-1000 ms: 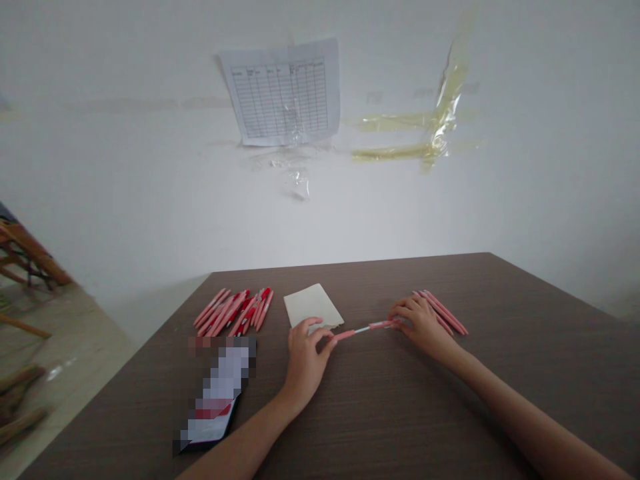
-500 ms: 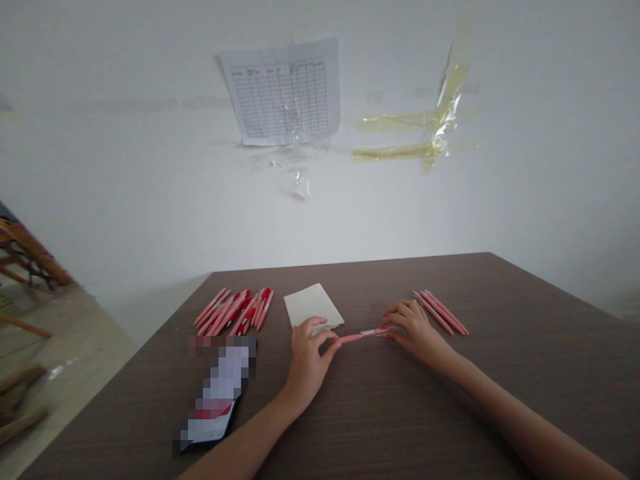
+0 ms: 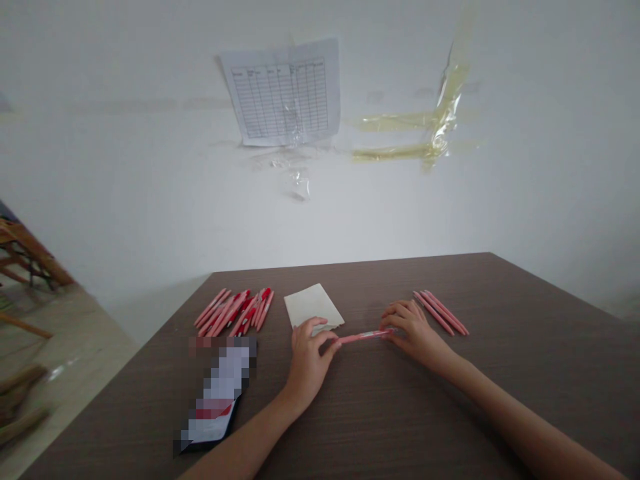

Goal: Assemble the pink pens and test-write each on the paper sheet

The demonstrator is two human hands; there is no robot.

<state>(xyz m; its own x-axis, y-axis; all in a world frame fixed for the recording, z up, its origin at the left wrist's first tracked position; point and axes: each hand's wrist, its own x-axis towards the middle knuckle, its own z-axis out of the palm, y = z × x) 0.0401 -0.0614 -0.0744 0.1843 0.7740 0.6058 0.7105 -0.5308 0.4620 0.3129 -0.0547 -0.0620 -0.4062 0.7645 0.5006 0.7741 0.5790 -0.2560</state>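
A slim pink pen (image 3: 364, 337) stretches between my two hands just above the table. My left hand (image 3: 311, 357) pinches its left end between thumb and forefinger. At the other end, my right hand (image 3: 411, 331) grips the pen, whose clear tip shows by the fingers. Just behind my left hand lies a folded cream paper or cloth (image 3: 313, 303), partly covered by the fingers. To the right of my right hand, several pink pens (image 3: 444, 312) rest side by side at a slant.
On the left, a pile of pink and red pens (image 3: 233, 313) lies on the brown table (image 3: 380, 413). A phone (image 3: 220, 393), its screen pixelated, is nearer to me. A printed sheet (image 3: 285, 93) and yellowed tape (image 3: 395, 153) are stuck to the wall behind.
The pen's two sections, with a slight break between them before, now form one continuous line. My right hand has shifted very slightly left; my left hand has stayed put.
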